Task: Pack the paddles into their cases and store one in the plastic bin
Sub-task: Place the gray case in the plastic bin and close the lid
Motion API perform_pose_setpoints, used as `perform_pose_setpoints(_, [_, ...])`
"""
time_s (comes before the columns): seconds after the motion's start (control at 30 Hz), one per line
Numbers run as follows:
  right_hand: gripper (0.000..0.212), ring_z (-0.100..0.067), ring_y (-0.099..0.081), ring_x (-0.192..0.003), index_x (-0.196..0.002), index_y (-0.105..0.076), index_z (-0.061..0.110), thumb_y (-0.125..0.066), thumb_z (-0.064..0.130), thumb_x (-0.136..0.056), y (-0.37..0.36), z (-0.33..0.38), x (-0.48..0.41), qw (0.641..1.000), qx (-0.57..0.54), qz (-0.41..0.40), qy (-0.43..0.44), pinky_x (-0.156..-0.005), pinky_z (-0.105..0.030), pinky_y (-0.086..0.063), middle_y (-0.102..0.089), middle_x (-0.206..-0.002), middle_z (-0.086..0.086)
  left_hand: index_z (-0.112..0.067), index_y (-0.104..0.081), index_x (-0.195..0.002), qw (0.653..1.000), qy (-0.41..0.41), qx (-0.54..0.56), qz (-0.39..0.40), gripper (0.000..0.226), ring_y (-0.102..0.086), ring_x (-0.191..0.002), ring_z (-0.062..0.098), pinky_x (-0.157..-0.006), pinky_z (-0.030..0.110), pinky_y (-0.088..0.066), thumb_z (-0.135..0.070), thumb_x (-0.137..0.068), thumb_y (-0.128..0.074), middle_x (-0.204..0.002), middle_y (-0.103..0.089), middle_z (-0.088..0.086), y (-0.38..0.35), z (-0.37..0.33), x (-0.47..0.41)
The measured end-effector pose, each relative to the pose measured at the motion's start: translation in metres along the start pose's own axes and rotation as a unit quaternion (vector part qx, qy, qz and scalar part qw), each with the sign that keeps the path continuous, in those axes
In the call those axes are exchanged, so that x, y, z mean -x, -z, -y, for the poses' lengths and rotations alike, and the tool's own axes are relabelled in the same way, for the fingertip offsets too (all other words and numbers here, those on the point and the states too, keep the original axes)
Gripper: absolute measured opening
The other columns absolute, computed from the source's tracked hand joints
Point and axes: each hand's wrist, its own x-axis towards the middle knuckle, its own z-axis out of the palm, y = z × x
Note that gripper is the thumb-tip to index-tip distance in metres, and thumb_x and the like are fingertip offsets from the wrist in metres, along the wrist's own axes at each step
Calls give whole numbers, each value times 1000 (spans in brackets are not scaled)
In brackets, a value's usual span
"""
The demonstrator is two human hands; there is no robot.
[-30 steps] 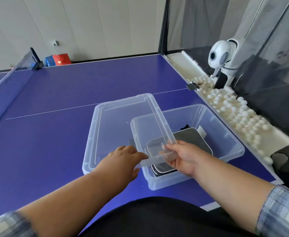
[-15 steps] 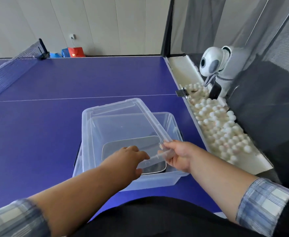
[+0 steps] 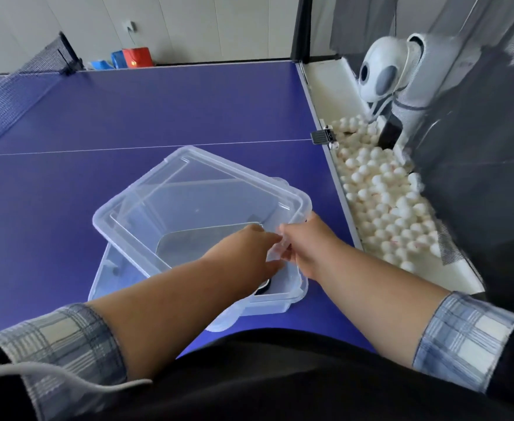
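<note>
just below the two hands, flat inside the plastic bin (image 3: 283,299): grey paddle case (image 3: 195,244), seen through the clear lid (image 3: 188,192). lid askew over the bin, not seated. left hand (image 3: 249,250) and right hand (image 3: 307,241) close together at the lid's near right corner, both pinching its rim. underneath, blue table (image 3: 158,110) with a thin white line; net (image 3: 6,98) far left. along the right edge, white balls (image 3: 383,196) and a white ball machine (image 3: 380,71). by the far wall, red box (image 3: 137,57), its mark too small to read.
</note>
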Motion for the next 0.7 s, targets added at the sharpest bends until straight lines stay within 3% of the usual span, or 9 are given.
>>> perform_pose_setpoints(0.13, [45, -26, -70, -87, -129, -49, 25, -63, 26, -87, 23, 12, -21, 956, 262, -106, 76, -78, -47, -61, -66, -106, -4, -41, -27, -153, 994, -37, -93, 36, 62, -21, -148, 21, -120, 42, -15, -60, -96, -42, -158, -31, -7, -17, 2, -5])
perform_pose_setpoints(0.2, [44, -25, -67, -91, -127, -51, 23, -64, 29, -85, 28, 17, -28, 937, 320, -102, 100, -83, -45, -59, -66, -110, -3, -44, -14, -154, 986, -65, -140, 64, 64, 1, -153, 20, -122, 50, -1, -65, -96, -31, -165, -11, -9, -26, 5, -6])
perform_pose_setpoints(0.27, [47, -25, -65, -96, -130, -51, 21, -65, 30, -87, 30, 16, -37, 919, 369, -87, 106, -86, -43, -57, -65, -116, -4, -48, -4, -154, 981, -66, -155, 98, 63, 16, -152, 23, -120, 57, 4, -66, -97, -25, -166, 3, -9, -34, 10, -10])
perform_pose_setpoints(0.4, [63, -32, -61, -110, -144, -41, 17, -65, 39, -90, 26, 14, -50, 879, 453, -84, 122, -88, -42, -54, -51, -134, -10, -49, 5, -152, 978, -46, -169, 115, 65, 21, -150, 24, -120, 58, 5, -68, -96, -19, -166, 11, -8, -37, 16, -19])
perform_pose_setpoints(0.5, [75, -35, -51, -125, -155, -23, 20, -56, 49, -94, 27, 14, -59, 849, 506, -75, 134, -99, -47, -49, -41, -145, -15, -48, 10, -152, 976, -34, -181, 115, 66, 23, -149, 24, -120, 58, 5, -70, -94, -14, -165, 15, -7, -37, 15, -25])
perform_pose_setpoints(0.6, [77, -34, -43, -137, -159, -1, 28, -42, 53, -99, 27, 17, -67, 863, 492, -22, 112, -105, -45, -42, -30, -157, -14, -48, 14, -151, 978, -15, -177, 110, 67, 27, -148, 25, -119, 59, 5, -72, -92, -8, -164, 18, -6, -40, 14, -34])
perform_pose_setpoints(0.7, [69, -32, -43, -138, -158, 4, 34, -35, 50, -103, 25, 28, -73, 875, 475, 13, 91, -101, -40, -40, -30, -160, -11, -47, 17, -150, 981, 15, -164, 103, 68, 28, -147, 25, -118, 60, 7, -73, -92, -6, -165, 18, -5, -42, 9, -46])
